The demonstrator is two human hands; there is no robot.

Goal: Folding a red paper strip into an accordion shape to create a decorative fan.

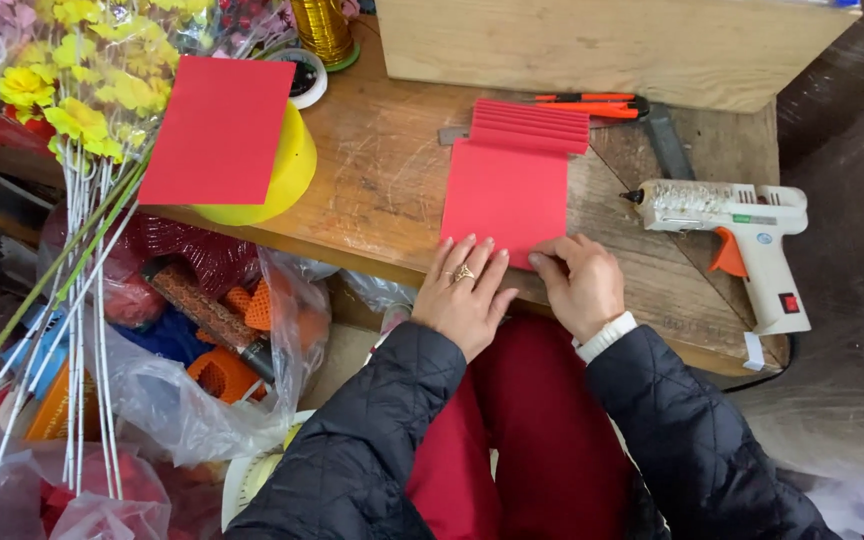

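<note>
— Across the middle of the frame, what sits on the worn wooden table (pixel 382 190)?

— A red paper sheet (pixel 508 195), pleated at its far end, probably flattened for creasing. The left hand (pixel 462 295) lies open and flat on its near edge; the right hand (pixel 580 282) pinches the near corner.

— And right of it?

— A white hot-glue gun (pixel 747 235) lying on its side. An orange-handled cutter (pixel 592 104) is partly hidden behind the pleats.
</note>
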